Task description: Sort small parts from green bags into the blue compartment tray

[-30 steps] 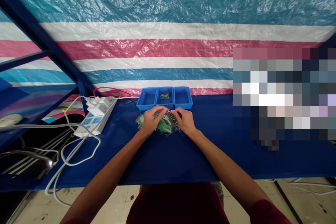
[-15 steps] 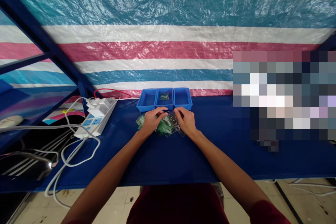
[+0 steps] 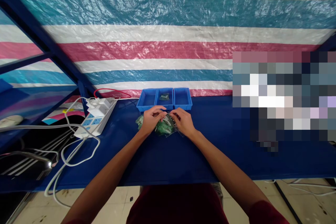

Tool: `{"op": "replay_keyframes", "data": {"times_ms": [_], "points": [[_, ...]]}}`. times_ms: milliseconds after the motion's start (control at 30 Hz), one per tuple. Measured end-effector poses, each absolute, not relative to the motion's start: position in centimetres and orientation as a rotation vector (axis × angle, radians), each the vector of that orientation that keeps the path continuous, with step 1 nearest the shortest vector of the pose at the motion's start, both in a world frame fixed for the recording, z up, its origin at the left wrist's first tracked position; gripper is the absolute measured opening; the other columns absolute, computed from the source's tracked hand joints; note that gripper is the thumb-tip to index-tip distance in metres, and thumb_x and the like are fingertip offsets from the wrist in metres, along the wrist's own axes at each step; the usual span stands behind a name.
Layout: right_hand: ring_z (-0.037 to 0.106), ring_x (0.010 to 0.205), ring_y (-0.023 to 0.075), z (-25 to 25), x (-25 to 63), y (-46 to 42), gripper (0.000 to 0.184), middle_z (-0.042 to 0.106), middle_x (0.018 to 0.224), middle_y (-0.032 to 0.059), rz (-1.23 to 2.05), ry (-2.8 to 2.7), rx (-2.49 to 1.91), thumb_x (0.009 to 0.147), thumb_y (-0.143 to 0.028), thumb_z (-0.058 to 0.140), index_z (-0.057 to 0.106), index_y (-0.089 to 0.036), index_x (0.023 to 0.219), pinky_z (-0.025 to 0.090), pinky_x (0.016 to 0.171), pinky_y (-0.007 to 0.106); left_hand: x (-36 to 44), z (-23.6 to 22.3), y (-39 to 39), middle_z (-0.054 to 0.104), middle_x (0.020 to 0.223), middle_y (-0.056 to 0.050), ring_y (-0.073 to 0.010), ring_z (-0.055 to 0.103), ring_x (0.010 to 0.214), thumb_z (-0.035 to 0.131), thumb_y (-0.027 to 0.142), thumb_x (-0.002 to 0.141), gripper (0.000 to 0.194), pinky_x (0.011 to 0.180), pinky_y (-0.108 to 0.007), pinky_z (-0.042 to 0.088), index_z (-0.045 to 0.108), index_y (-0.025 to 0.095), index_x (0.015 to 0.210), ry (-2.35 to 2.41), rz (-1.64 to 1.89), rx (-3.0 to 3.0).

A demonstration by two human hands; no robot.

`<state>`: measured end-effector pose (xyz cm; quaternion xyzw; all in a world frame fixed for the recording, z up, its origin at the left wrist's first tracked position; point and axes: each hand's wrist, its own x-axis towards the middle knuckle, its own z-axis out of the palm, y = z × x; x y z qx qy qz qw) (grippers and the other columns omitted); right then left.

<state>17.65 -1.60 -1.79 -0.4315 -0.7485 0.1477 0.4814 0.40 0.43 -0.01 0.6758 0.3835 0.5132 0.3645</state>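
Well, your left hand (image 3: 151,119) and right hand (image 3: 185,121) each had a nearly closed grip, but anything they pinched was too small to tell. The green bags (image 3: 165,127) lay just under them on the worktop (image 3: 168,162). They looked light, soft and slippery, best picked up by an edge. You couldn't read any writing.

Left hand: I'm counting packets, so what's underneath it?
Greenish plastic packets show on both sides of the left hand; whatever lies directly beneath it is covered and cannot be seen.
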Motion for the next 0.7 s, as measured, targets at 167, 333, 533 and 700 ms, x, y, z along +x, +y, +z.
{"op": "replay_keyframes", "data": {"times_ms": [167,333,533,700], "points": [[0.060,0.076,0.0170,-1.60,17.78,-1.75,0.028,0.066,0.084,0.0048,0.380,-1.760,-1.064,0.096,-0.036,0.040,0.064,-0.022,0.090,0.046,0.072,0.028,0.24,-0.25,1.27,0.070,0.072,-0.006,-0.0177,0.066,0.063,0.076,0.040,0.069,0.031,0.059,-0.029,0.054,0.070,0.014,0.083,0.898,1.264,1.565],[0.058,0.072,0.0161,-1.60,17.73,-1.86,0.030,0.065,0.081,0.0044,0.377,-1.783,-1.073,0.095,-0.038,0.041,0.064,-0.022,0.086,0.045,0.069,0.027,0.31,0.29,0.87,0.071,0.083,-0.006,-0.0171,0.066,0.072,0.075,0.038,0.070,0.025,0.067,-0.029,0.054,0.070,0.015,0.079,0.915,1.292,1.682],[0.056,0.063,0.0150,-1.51,17.68,-1.83,0.033,0.063,0.075,0.0040,0.351,-1.750,-1.140,0.095,-0.040,0.040,0.063,-0.021,0.083,0.042,0.062,0.026,0.65,0.37,0.67,0.069,0.083,-0.006,-0.0158,0.066,0.071,0.057,0.039,0.087,0.024,0.065,-0.028,0.053,0.058,0.016,0.092,0.918,1.397,1.657],[0.058,0.068,0.0160,-1.45,17.82,-1.72,0.032,0.065,0.081,0.0053,0.329,-1.742,-1.117,0.095,-0.038,0.039,0.065,-0.020,0.090,0.044,0.065,0.027,0.18,-0.28,0.96,0.068,0.087,-0.005,-0.0135,0.062,0.071,0.052,0.038,0.090,0.026,0.064,-0.025,0.050,0.062,0.017,0.101,1.052,1.375,1.889]]}}
